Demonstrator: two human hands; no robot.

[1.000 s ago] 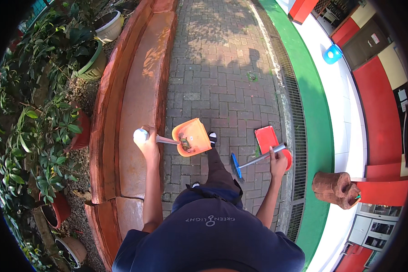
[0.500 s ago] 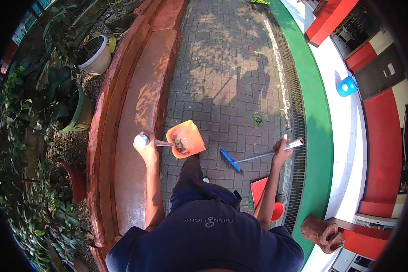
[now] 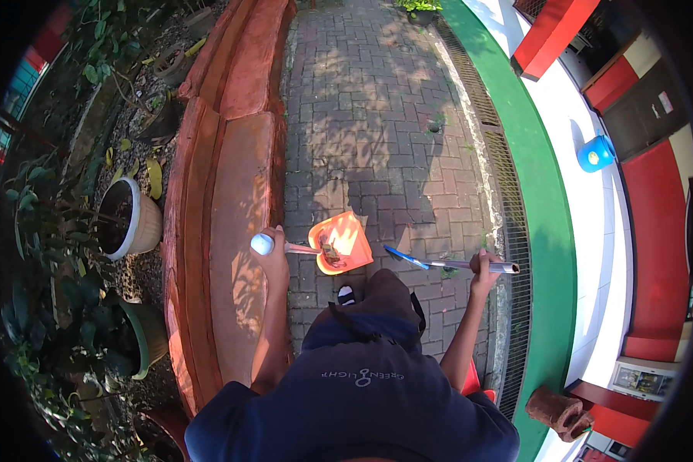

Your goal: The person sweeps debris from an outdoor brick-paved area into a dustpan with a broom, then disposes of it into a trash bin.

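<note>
My left hand point(image 3: 274, 258) is closed round the handle of an orange dustpan point(image 3: 352, 240); the handle's pale rounded end sticks out by my thumb. Brown dry leaves point(image 3: 329, 254) lie inside the pan, toward its handle side. On the right, my right hand point(image 3: 483, 269) grips the silver pole of a broom point(image 3: 450, 264) with a narrow blue head. The broom's head is a short way right of the dustpan's open edge, apart from it. Whether either tool touches the paving is hard to tell.
Brick paving point(image 3: 339, 115) runs ahead between a reddish stepped ledge point(image 3: 242, 177) on the left and a drain grate point(image 3: 508, 185) on the right. Potted plants stand beyond the ledge, including a white pot point(image 3: 142, 223). A blue bucket point(image 3: 595, 154) and brown stump-like object point(image 3: 554, 412) are at right.
I have stepped forward along the paving; pots and ledge have slid back past me. The dustpan has shifted right in view, and the broom's head has come closer to it. Both grips stay closed.
</note>
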